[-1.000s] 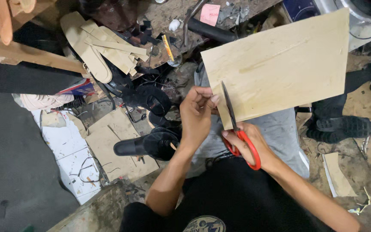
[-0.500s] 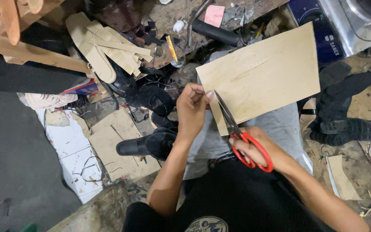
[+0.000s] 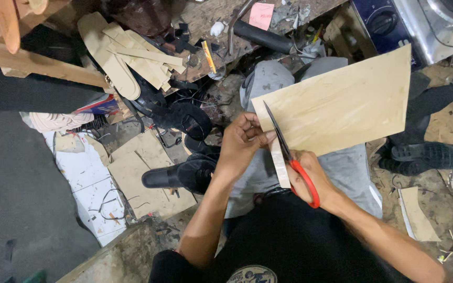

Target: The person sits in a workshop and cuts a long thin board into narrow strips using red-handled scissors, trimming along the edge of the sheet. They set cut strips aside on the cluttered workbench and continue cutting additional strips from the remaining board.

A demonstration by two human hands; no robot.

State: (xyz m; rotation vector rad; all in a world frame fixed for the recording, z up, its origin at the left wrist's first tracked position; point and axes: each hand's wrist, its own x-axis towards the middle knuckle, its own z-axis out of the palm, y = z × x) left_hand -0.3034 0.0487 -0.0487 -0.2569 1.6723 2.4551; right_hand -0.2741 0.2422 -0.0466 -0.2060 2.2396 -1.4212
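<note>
While the left hand (image 3: 243, 144) pinches the near left edge of a tan sheet (image 3: 342, 102) of thin board, the right hand (image 3: 310, 175) is clenched through the red handles of a pair of scissors (image 3: 289, 157). The dark blades lie partly into the sheet, running up from its lower left edge, and a narrow strip (image 3: 279, 167) hangs cut from that side. The sheet sits at centre right of the frame, over the person's grey-trousered lap. To the left of the left hand a black shoe (image 3: 182, 175) lies on the floor beside tan offcuts (image 3: 142, 173). At upper left, a stack of tan sole-shaped cutouts (image 3: 127, 57) rests on the cluttered tabletop (image 3: 216, 21), and a pink note (image 3: 261, 14) lies at top centre.
</note>
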